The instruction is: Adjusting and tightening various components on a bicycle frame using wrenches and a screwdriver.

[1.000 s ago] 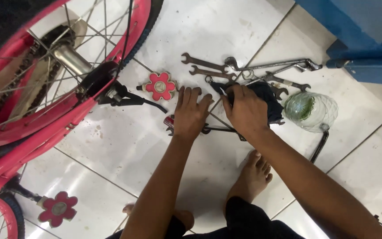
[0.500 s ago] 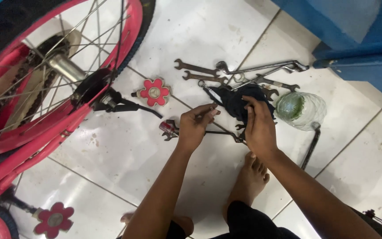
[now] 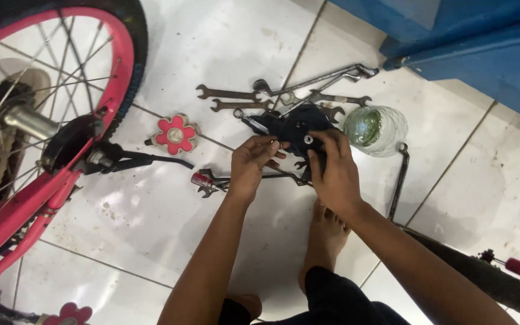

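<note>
A dark, lumpy metal bicycle part (image 3: 296, 129) is held just above the white tiled floor (image 3: 151, 210), clasped at its near edge by the right hand (image 3: 332, 171). A small pale piece, too small to identify, is pinched at the left hand (image 3: 254, 162) fingertips. The part is judged rigid, fairly heavy and possibly greasy, best taken by its body. Beyond it lie rusty steel spanners (image 3: 230, 94); right of it, a clear glass jar (image 3: 377, 129); left of it, a pink spoked wheel (image 3: 49, 90).
</note>
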